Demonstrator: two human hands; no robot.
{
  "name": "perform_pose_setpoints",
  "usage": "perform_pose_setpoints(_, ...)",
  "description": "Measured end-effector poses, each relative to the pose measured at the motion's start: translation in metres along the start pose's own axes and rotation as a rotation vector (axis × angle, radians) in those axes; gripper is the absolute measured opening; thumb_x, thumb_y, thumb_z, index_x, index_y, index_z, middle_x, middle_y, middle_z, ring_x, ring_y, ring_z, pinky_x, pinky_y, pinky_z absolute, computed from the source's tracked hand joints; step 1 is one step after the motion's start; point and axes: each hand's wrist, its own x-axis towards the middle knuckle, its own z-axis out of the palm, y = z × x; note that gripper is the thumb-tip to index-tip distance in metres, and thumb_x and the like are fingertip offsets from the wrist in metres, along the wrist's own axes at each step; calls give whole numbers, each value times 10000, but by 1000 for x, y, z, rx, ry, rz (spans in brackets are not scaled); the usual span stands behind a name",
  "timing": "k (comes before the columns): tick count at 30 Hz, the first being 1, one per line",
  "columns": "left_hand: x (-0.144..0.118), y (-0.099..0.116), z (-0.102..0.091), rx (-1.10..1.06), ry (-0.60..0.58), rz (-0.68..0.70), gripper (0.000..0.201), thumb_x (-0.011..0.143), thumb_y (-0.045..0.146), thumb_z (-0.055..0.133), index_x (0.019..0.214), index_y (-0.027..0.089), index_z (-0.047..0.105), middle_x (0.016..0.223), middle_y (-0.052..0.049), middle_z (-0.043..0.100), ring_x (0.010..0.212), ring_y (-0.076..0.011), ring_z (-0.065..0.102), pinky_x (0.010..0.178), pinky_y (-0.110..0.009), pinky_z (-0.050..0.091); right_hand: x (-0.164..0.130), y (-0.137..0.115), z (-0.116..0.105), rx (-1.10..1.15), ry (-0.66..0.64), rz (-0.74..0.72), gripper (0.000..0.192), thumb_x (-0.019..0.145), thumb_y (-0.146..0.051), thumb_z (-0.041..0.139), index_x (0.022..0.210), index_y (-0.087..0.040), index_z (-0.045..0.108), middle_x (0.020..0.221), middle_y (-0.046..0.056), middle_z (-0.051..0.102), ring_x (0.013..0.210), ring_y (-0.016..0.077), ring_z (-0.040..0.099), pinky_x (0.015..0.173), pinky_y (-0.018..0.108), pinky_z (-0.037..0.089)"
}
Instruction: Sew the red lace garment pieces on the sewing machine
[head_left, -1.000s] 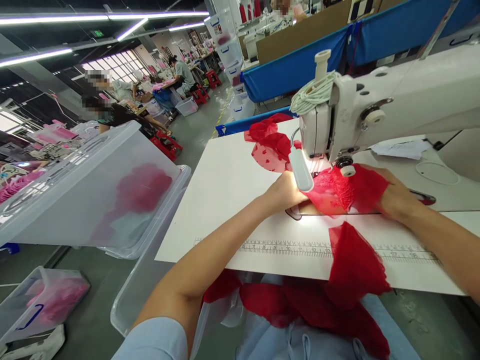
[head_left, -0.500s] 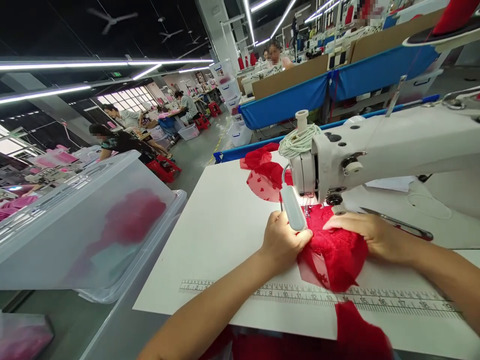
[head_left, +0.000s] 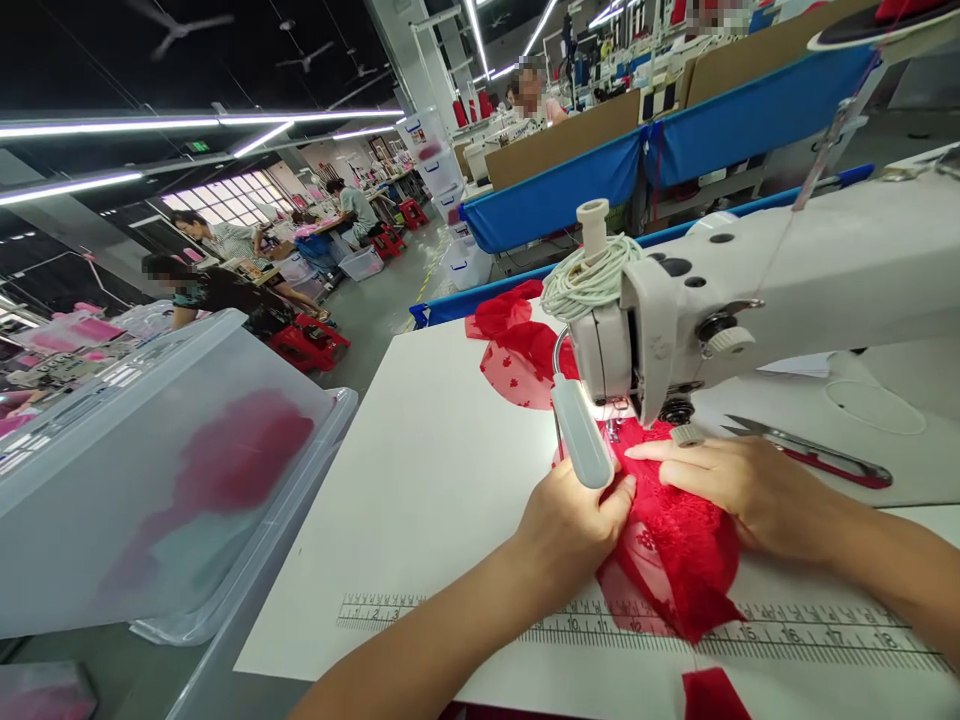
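Right now, with the red fabric [head_left: 660, 535] as the dial's centre, the left hand [head_left: 566, 515] sits at nine o'clock. Its fingers are curled in and its thumb presses down, pinching the fabric's edge; a small lamp [head_left: 583, 435] at ten hides some fingertips. At three o'clock, the right hand [head_left: 757, 485] lies over the fabric with its visible fingers stretched forward; whether it grips anything underneath, I cannot tell.

The fabric lies on the white table [head_left: 360, 500], its far end by the presser foot [head_left: 613, 430] of the sewing machine [head_left: 795, 280], whose head stands towards eleven. Thread snips [head_left: 817, 452] rest between two and three, near the right hand. More red pieces [head_left: 517, 350] lie between ten and eleven. A printed ruler [head_left: 585, 632] runs across six o'clock, partly under the fabric.
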Motion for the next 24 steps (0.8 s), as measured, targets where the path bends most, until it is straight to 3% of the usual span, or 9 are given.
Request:
perform_pose_setpoints(3,-3,0,-1,40,3,29,193,969,59,517,1044,103,689,989,-146,720,831,-214,680,689,-346,561,2,-5,-2,-89,22,-15,256,917,-114,437,824,-221,651,1021,74,785,692,211,700,514,347,487)
perform_pose_setpoints(9,-5,1,-2,70,61,31,272,944,-7,465,1048,87,698,904,-130,734,746,-211,672,580,-334,512,8,-12,-11,-224,71,-68,299,868,-23,414,871,-198,657,891,46,785,603,190,692,457,322,455)
perform_pose_setpoints(13,-3,2,-3,59,96,45,274,925,-24,473,1051,62,702,923,-153,742,761,-221,680,618,-351,534,4,-11,-6,-211,67,-41,267,872,-35,416,831,-218,605,819,35,762,560,187,660,445,334,397)
perform_pose_setpoints(24,-6,3,1,90,113,36,255,924,-19,517,1072,72,704,946,-150,749,777,-216,690,644,-353,560,-7,-3,9,-208,71,-4,225,866,-48,448,891,-226,584,916,30,766,622,196,649,489,340,312)
